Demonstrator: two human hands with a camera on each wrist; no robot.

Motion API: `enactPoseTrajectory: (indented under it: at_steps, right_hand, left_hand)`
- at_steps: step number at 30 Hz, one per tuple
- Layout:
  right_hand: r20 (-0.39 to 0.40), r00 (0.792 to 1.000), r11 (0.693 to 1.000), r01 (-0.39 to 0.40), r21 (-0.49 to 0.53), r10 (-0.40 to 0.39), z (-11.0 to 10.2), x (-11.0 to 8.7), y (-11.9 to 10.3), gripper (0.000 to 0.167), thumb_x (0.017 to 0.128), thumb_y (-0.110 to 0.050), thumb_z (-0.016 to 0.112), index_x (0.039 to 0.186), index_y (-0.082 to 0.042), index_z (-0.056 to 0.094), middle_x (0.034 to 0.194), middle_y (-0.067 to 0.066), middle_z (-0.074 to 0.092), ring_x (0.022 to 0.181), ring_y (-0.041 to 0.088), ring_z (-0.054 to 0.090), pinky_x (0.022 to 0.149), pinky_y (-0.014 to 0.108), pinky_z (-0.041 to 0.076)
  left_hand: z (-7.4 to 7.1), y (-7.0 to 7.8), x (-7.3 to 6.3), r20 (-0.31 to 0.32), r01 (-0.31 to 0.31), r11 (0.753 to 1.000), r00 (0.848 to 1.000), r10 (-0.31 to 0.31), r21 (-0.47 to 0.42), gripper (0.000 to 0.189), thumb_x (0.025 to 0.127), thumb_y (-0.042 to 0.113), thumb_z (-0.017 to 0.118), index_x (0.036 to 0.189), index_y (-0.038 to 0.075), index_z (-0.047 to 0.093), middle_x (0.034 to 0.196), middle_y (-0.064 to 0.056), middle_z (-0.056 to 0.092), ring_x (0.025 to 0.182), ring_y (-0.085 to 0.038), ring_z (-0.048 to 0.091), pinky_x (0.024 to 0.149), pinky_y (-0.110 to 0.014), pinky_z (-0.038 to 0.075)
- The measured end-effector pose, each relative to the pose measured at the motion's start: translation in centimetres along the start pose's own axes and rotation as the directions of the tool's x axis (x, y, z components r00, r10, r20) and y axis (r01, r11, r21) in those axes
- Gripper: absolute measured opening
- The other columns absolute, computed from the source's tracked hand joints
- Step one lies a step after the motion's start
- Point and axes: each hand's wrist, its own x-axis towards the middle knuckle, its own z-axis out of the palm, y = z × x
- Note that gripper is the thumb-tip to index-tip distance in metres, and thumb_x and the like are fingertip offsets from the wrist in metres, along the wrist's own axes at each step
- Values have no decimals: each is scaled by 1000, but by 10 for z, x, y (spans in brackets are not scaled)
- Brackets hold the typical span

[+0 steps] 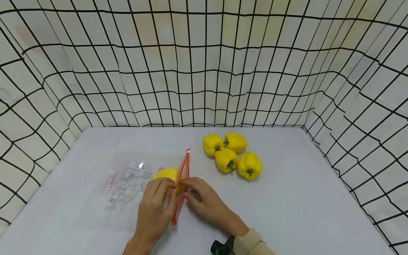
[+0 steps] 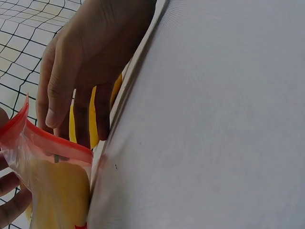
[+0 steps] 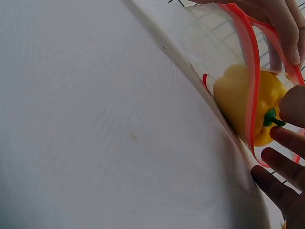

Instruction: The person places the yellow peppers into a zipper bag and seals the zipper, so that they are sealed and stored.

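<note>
A clear zip bag [image 1: 127,198] with a red zip edge lies on the table, its mouth parted towards the right. Inside it is a yellow bell pepper [image 3: 233,95], green stem facing the mouth. With its thumb and fingers, my left hand [image 1: 156,203] pinches the red edge. My right hand [image 1: 207,202] is at the mouth, its index finger touching the red edge and its thumb apart from that finger. The other right fingers [image 3: 281,162] are spread beside the pepper in the right wrist view. Part of the pepper is hidden behind my left hand in the head view.
Several yellow bell peppers [image 1: 226,160] sit in a group at the back, right of the bag. White panels with a black grid [image 1: 204,71] enclose the back and sides of the white table [image 1: 293,198]. A dark wrist device [image 1: 222,246] is by the right sleeve.
</note>
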Motion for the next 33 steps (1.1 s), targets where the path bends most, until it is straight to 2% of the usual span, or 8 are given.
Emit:
enactPoseTrajectory:
  at_steps: [5,8,14,20,24,27,30,33]
  right_hand:
    - [4,1000,997,-27,-67,27,-12,-7,-5,40,106,-20,61,146,-19,57,148,-5,57,137,14,55,112,35,51]
    - [-11,999,997,-31,-68,30,-22,-13,-6,40,106,-20,61,146,-16,57,148,-3,58,137,15,55,111,37,52]
    - [-101,995,998,9,-65,-15,-38,-26,-4,39,106,-17,61,144,-14,56,146,-2,59,136,17,56,104,38,56]
    - [-203,976,991,60,-117,-83,-46,-35,3,40,103,-10,64,143,-11,57,144,4,61,132,19,58,100,38,58]
    - [-288,944,977,109,-183,-159,-48,-38,7,42,99,-1,67,140,-6,59,139,9,64,128,23,60,97,38,59]
    - [-366,914,970,101,-219,-178,-49,-39,7,42,98,1,67,139,-8,60,137,6,65,122,23,62,99,32,56]
    - [-460,865,964,91,-248,-200,-52,-40,6,42,97,4,67,137,-6,62,135,8,67,120,25,63,106,22,50]
    - [-553,801,961,95,-259,-228,-55,-39,6,43,94,8,66,136,-2,61,134,12,67,124,26,62,114,17,43]
  left_hand:
    - [1,1,0,1,-3,1000,1000,3,4,12,86,2,73,96,7,71,109,-1,69,110,-22,60,96,-24,45]
    - [0,1,0,-3,-8,1000,1000,8,23,14,85,1,73,96,8,71,108,-1,69,109,-21,60,95,-24,46]
    - [-3,0,1,9,4,1000,1000,-4,30,15,85,1,73,97,8,71,110,-1,69,110,-20,60,98,-19,44]
    - [-3,2,0,-3,10,1000,1000,-10,16,15,85,0,72,97,8,70,108,-1,69,109,-21,60,94,-18,45]
    - [-2,3,-1,-2,14,1000,1000,-14,19,14,85,1,73,97,8,70,108,-1,69,109,-20,60,93,-19,45]
    - [-1,3,1,3,14,1000,1000,-14,12,14,86,0,73,97,8,71,109,-1,69,109,-20,60,93,-19,45]
    - [-1,3,1,8,18,1000,1000,-18,21,14,86,1,73,98,9,71,109,1,69,110,-19,59,91,-17,45]
    - [-2,3,1,7,20,999,1000,-20,45,16,85,1,75,98,10,71,109,2,69,110,-16,59,90,-15,44]
